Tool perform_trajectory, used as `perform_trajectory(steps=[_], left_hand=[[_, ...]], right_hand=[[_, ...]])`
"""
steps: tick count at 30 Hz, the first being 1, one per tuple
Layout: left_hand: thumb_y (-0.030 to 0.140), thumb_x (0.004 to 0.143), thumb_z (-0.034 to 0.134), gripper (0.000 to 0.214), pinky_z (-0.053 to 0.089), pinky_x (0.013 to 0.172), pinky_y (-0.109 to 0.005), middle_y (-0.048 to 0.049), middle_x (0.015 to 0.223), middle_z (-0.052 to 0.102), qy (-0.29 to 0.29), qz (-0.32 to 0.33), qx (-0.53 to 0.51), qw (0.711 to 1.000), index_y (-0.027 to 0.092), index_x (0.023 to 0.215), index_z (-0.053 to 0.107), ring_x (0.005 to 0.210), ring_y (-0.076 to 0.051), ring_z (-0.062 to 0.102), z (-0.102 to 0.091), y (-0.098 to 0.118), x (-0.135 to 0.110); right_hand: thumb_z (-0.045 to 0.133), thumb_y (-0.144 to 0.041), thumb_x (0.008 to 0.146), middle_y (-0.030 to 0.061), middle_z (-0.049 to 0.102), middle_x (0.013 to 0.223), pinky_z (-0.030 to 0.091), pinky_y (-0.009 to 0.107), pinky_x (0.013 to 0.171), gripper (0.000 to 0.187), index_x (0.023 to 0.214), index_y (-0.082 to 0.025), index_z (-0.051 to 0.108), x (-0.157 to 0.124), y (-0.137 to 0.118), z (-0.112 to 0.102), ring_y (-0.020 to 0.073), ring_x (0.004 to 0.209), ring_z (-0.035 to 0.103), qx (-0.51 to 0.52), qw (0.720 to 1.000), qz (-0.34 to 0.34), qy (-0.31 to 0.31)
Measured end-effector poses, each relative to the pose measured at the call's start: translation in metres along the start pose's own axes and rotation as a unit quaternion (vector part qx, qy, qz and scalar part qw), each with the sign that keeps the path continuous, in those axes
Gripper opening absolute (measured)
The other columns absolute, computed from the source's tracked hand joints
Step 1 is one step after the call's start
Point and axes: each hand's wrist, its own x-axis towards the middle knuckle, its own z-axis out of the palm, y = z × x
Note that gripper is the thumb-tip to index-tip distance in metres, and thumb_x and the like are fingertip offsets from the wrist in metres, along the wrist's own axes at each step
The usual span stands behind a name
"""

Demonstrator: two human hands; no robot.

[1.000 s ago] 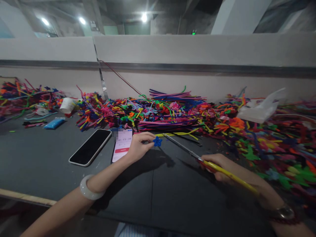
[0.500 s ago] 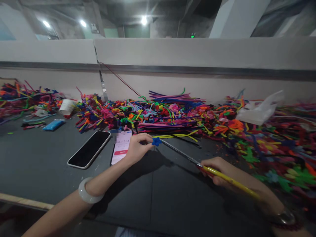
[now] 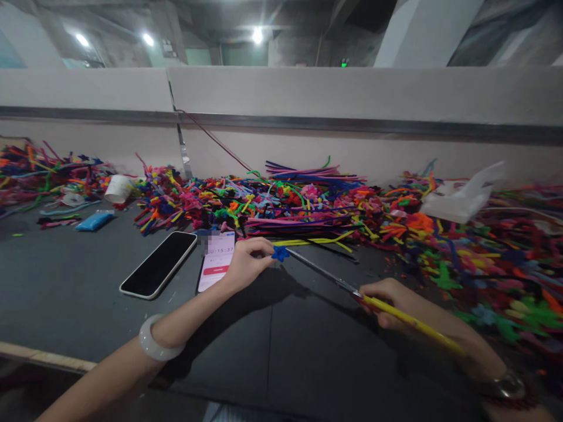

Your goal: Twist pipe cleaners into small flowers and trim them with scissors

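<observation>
My left hand (image 3: 247, 262) pinches a small blue pipe-cleaner flower (image 3: 280, 253) just above the dark table (image 3: 281, 351). In my right hand (image 3: 398, 308) I grip yellow-handled scissors (image 3: 352, 287). Their long metal blades point up and left, and the tips meet the blue flower. A white bangle sits on my left wrist, a watch on my right. A great heap of bright pipe cleaners (image 3: 316, 211) lies just beyond both hands.
Two phones lie left of my left hand: a dark-screened one (image 3: 160, 264) and one showing a timer (image 3: 217, 259). A white cup (image 3: 118, 189) and a blue packet (image 3: 94, 221) sit far left. A clear plastic bag (image 3: 461, 196) rests on the right pile. A grey partition wall runs behind.
The scissor blades have swung left until their tips reach the blue flower, which my left hand has kept almost still. The phone timer has counted on.
</observation>
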Motion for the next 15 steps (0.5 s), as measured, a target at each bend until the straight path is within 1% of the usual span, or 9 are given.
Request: perform_trajectory(steps=[7, 14, 15], left_hand=[[0.011, 0.063, 0.060, 0.008, 0.042, 0.053, -0.021, -0.0038, 0.066, 0.062, -0.003, -0.005, -0.014, 1.000, 0.013, 0.055, 0.059, 0.061, -0.012, 0.055, 0.0007, -0.0003, 0.0001], [0.008, 0.061, 0.060, 0.007, 0.043, 0.057, -0.021, -0.0034, 0.067, 0.063, -0.004, -0.014, -0.025, 1.000, 0.013, 0.056, 0.059, 0.063, -0.012, 0.056, 0.0005, -0.0010, -0.0005], [0.008, 0.061, 0.060, 0.007, 0.043, 0.057, -0.021, -0.0034, 0.067, 0.063, -0.004, -0.014, -0.026, 1.000, 0.013, 0.056, 0.059, 0.063, -0.012, 0.056, 0.0005, -0.0010, -0.0004]], right_hand=[[0.036, -0.076, 0.062, -0.0035, 0.034, 0.056, 0.022, 0.021, 0.047, 0.061, 0.061, -0.015, 0.044, 0.0004, -0.0004, 0.0001, 0.0097, 0.054, 0.028, -0.010, 1.000, 0.000, -0.005], [0.038, -0.075, 0.062, -0.0031, 0.037, 0.055, 0.022, 0.021, 0.046, 0.060, 0.060, -0.015, 0.045, 0.0011, -0.0004, 0.0004, 0.0097, 0.052, 0.030, -0.021, 1.000, 0.014, -0.009], [0.039, -0.075, 0.061, -0.0031, 0.037, 0.055, 0.023, 0.021, 0.046, 0.060, 0.059, -0.015, 0.046, 0.0012, 0.0007, 0.0009, 0.0096, 0.052, 0.030, -0.024, 1.000, 0.015, 0.001]])
